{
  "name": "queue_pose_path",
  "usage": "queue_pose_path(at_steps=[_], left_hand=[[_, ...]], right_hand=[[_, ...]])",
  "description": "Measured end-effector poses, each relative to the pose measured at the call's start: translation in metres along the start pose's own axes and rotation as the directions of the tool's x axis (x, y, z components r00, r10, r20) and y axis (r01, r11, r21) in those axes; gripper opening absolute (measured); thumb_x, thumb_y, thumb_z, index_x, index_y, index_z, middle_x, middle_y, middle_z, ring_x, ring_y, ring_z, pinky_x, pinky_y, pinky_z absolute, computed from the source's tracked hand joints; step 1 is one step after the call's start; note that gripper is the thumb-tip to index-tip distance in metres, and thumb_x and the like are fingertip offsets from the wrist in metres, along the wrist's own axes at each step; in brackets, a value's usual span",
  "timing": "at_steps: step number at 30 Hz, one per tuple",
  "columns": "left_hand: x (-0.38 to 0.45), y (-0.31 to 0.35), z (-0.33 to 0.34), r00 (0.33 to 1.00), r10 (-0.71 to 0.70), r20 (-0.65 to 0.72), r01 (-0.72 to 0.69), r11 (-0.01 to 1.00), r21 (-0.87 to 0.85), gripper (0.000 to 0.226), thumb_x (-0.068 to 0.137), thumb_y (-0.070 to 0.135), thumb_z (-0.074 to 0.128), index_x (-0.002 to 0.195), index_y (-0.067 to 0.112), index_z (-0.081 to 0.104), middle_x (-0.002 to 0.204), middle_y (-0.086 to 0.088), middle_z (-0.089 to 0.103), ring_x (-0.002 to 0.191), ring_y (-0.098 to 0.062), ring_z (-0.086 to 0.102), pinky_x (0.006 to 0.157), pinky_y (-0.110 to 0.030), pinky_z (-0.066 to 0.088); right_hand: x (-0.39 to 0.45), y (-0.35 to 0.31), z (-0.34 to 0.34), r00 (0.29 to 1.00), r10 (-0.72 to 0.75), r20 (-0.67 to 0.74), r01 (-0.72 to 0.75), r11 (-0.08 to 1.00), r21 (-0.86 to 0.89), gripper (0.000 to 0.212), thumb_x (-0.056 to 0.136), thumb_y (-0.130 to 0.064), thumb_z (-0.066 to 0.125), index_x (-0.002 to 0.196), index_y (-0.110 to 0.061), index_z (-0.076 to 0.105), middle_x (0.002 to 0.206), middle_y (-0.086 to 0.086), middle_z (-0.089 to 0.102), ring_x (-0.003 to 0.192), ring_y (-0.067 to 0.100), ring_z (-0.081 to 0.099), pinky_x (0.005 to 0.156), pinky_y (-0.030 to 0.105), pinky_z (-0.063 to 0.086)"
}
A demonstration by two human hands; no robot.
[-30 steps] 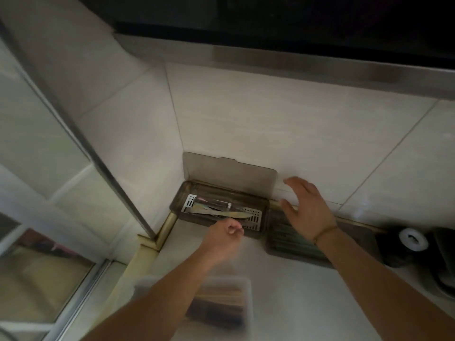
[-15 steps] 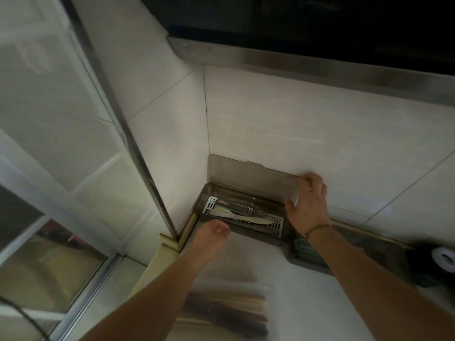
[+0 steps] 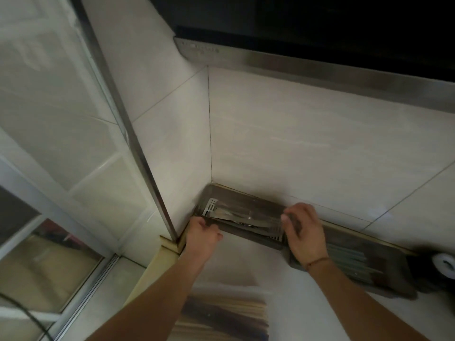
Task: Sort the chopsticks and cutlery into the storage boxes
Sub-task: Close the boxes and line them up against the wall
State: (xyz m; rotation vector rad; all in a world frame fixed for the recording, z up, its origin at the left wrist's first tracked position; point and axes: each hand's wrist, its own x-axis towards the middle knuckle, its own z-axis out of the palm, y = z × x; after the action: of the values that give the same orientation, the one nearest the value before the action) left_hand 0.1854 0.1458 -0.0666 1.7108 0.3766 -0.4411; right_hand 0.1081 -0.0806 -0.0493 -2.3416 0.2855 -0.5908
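Cutlery of shiny metal (image 3: pixel 236 216) is already laid in the brown translucent plastic storage box (image 3: pixel 256 239), gripped at its ends by the left hand (image 3: pixel 203 236) and right hand (image 3: pixel 304 231). A second box (image 3: pixel 384 289) lies beyond the right hand. Wooden chopsticks (image 3: pixel 221 316), uncountable, are left on the table (image 3: pixel 293 289) near the left forearm.

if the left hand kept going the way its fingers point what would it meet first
Probably the near left corner of the cutlery box, which the left hand already seems to touch; beyond it, the tiled wall. Depth is unclear.
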Motion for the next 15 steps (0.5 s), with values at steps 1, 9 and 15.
queue_pose_path(at_steps=[1, 9, 15], left_hand=[[-0.001, 0.001, -0.003, 0.999, 0.008, -0.042, -0.009, 1.000, -0.011, 0.017, 0.087, 0.004, 0.058, 0.093, 0.015, 0.046, 0.090, -0.016, 0.067, 0.073, -0.024, 0.067, 0.063, -0.034, 0.054], [-0.012, 0.016, 0.000, 0.998, -0.065, 0.014, 0.066, 0.987, -0.146, 0.030, 0.096, 0.007, 0.051, 0.119, 0.021, 0.038, 0.088, -0.006, 0.056, 0.074, -0.022, 0.055, 0.069, -0.036, 0.050], [-0.030, 0.018, -0.014, 0.993, 0.093, 0.071, -0.107, 0.968, 0.228, 0.043, 0.093, 0.019, 0.060, 0.130, 0.023, 0.040, 0.120, -0.004, 0.058, 0.099, -0.021, 0.060, 0.086, -0.032, 0.048]], right_hand=[[-0.008, 0.008, 0.004, 0.994, -0.061, 0.088, 0.072, 0.989, -0.129, 0.026, 0.088, -0.043, 0.047, 0.096, -0.024, 0.064, 0.107, -0.002, 0.054, 0.097, 0.018, 0.055, 0.089, 0.037, 0.046], [-0.005, 0.009, 0.010, 0.904, -0.043, 0.425, 0.302, 0.769, -0.564, 0.057, 0.066, -0.057, 0.062, 0.111, -0.023, 0.059, 0.126, 0.008, 0.049, 0.115, 0.036, 0.048, 0.099, 0.054, 0.039], [0.040, -0.020, 0.030, 0.778, 0.134, 0.613, 0.378, 0.680, -0.628, 0.097, 0.067, -0.071, 0.061, 0.143, -0.032, 0.017, 0.156, 0.007, 0.007, 0.144, 0.036, 0.004, 0.115, 0.058, 0.004]])
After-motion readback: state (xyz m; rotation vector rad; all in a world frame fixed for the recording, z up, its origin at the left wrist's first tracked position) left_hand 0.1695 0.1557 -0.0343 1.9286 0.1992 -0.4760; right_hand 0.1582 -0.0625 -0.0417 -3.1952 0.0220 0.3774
